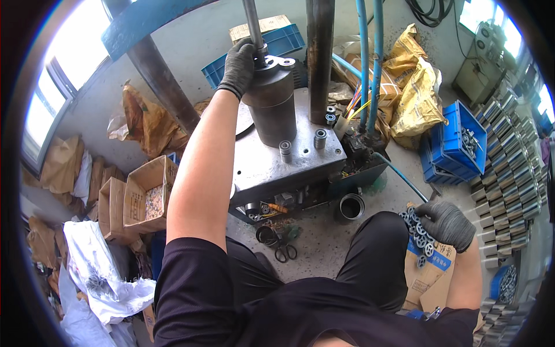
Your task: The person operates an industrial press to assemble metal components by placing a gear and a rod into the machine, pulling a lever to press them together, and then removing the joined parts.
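My left hand (238, 68), in a dark grey knit glove, is closed at the lower end of an upright steel rod (251, 17). Its fingers are around a small metal sleeve (262, 53), partly hidden by the glove. Directly below stands a dark metal cylinder (272, 118) with a lobed light metal part (281, 62) on top, on the steel press table (254, 165). At the right my gloved right hand (448, 224) is closed at the end of a thin blue-green lever (404, 178). Grey spoked wheel-shaped parts (417, 234) lie beside and under it.
Two short metal bushings (319, 137) stand on the press table, near a thick dark column (319, 63). Scissors (285, 253) and a dark metal cup (350, 207) are on the floor. Blue crates (459, 141) and stacked metal cylinders (506, 173) stand right; cardboard boxes (147, 194) stand left.
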`<state>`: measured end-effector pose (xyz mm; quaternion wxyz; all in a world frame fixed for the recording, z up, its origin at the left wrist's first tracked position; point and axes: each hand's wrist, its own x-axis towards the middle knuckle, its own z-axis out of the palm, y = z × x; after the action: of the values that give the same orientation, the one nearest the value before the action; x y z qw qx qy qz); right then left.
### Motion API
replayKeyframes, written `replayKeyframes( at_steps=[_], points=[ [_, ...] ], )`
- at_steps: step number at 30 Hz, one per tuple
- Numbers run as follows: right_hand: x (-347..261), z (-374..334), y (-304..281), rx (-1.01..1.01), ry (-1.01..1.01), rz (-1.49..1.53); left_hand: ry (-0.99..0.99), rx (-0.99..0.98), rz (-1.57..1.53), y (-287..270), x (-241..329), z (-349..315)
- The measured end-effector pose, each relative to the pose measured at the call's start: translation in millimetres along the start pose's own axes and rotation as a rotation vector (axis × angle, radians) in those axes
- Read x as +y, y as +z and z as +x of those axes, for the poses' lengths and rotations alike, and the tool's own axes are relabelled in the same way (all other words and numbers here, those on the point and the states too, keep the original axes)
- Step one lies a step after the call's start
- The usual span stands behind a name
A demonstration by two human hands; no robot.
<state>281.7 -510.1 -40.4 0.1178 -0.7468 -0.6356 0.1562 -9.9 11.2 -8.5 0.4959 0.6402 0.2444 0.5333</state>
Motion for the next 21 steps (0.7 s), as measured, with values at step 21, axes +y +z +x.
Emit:
replayKeyframes(
  at_steps=[21],
  points=[
    [-2.5, 2.5, -5.0, -0.077, 0.075, 0.059, -0.012, -0.017, -0.055, -1.3, -4.8, 3.7]
  ],
)
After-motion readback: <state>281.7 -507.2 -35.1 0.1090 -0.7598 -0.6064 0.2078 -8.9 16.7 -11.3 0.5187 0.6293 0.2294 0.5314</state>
